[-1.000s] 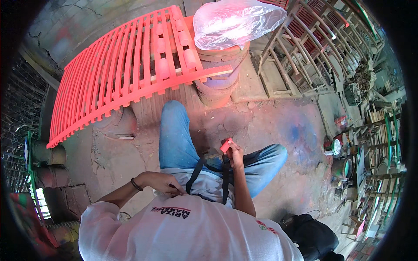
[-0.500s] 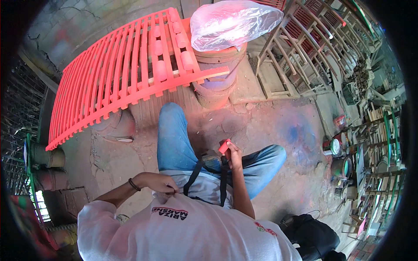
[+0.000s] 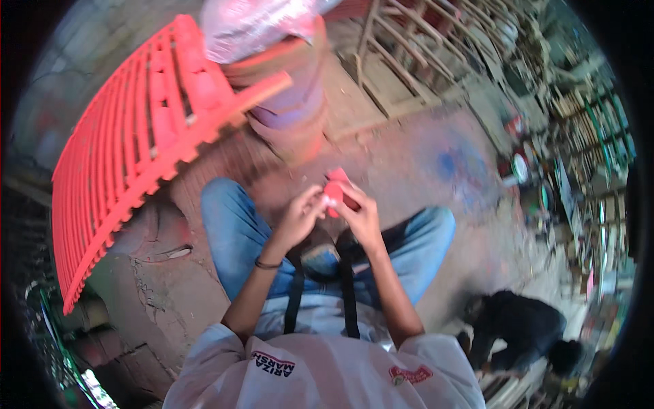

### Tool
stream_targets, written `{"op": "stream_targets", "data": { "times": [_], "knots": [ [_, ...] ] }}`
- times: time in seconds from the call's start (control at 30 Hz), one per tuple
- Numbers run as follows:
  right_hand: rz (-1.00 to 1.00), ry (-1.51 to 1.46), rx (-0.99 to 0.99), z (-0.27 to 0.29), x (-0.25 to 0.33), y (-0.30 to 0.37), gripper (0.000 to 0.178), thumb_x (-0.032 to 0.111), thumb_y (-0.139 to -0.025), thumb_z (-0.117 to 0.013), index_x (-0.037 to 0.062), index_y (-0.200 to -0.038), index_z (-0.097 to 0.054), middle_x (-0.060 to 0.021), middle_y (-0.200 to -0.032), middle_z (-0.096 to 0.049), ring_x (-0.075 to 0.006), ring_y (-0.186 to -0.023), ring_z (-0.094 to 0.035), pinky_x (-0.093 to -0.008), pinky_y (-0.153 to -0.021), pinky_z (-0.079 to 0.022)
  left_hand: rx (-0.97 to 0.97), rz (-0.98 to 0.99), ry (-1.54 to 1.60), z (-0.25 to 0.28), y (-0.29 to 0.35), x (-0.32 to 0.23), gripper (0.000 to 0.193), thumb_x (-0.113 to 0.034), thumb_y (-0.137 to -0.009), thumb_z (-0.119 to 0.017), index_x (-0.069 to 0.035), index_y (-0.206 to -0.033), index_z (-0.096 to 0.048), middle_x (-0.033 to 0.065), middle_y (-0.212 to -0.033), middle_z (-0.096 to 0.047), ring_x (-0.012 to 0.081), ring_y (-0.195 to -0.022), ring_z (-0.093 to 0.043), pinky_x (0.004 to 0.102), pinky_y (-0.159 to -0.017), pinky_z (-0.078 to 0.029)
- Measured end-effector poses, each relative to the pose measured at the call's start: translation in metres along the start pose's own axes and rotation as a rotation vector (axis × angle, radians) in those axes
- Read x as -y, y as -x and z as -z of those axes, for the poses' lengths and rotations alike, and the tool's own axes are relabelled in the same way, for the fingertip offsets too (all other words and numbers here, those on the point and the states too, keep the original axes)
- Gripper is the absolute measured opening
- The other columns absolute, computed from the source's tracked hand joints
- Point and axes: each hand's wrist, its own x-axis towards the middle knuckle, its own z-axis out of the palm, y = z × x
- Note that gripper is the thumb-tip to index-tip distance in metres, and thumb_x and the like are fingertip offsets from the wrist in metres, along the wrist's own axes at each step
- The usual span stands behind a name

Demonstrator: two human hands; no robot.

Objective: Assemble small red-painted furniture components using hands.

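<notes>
Between my two hands, above my lap, is a small pinkish-red piece [image 3: 334,190], its exact kind blurred. It looks rounded in front, with a flat corner showing above. My right hand [image 3: 361,215] grips it with thumb and fingers from the right. From the left, the bent fingers of my left hand [image 3: 301,217] close on its near side. A slatted panel [image 3: 129,136], painted bright red-orange, slants across the upper left, beyond my left knee. Several short red rounded pieces [image 3: 199,85] lie among its slats.
A stained drum [image 3: 289,112] by the panel's right end carries a clear plastic bag [image 3: 255,27]. Wooden frames [image 3: 409,54] stand at upper right. Paint cans [image 3: 519,165] and stacked wood [image 3: 579,112] line the right side. A dark bag-like bundle [image 3: 518,330] lies at lower right.
My left hand has left my shirt and come up to the red piece. My right hand has raised the piece farther from my body. The whole view has shifted and turned.
</notes>
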Motion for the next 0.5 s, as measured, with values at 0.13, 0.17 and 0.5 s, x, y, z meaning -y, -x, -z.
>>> {"op": "stream_targets", "data": {
  "times": [0.13,0.17,0.5],
  "knots": [
    [0.054,-0.01,0.004,0.005,-0.01,-0.009,0.038,0.009,-0.078,-0.073,-0.0039,-0.112,-0.064,-0.0162,-0.126,-0.06,-0.0249,-0.119,-0.053,-0.0348,-0.102,-0.039,0.139,-0.076,0.045,0.005,-0.014,-0.003,0.028,-0.012,-0.098,-0.051,0.003,-0.121,-0.051,0.0067,-0.109,-0.06,0.0108,-0.097,-0.059,0.0243,-0.082,-0.049],
    [0.055,-0.024,0.005,0.006,-0.015,-0.007,0.038,0.009,-0.078,-0.073,-0.0034,-0.113,-0.064,-0.0164,-0.127,-0.059,-0.0256,-0.121,-0.052,-0.0356,-0.104,-0.037,0.17,-0.069,0.071,0.006,-0.014,-0.001,0.028,-0.011,-0.098,-0.05,0.003,-0.122,-0.05,0.0066,-0.11,-0.059,0.011,-0.099,-0.058,0.0246,-0.084,-0.048],
    [-0.027,-0.093,0.009,0.0,-0.025,0.025,0.045,0.003,-0.084,-0.065,0.0019,-0.128,-0.057,-0.0146,-0.134,-0.055,-0.0219,-0.119,-0.053,-0.0334,-0.101,-0.04,0.148,-0.022,0.089,0.005,0.0,0.016,0.027,-0.012,-0.095,-0.055,0.001,-0.119,-0.055,0.0015,-0.107,-0.057,0.0077,-0.101,-0.052,0.0232,-0.09,-0.041]
  ]
}}
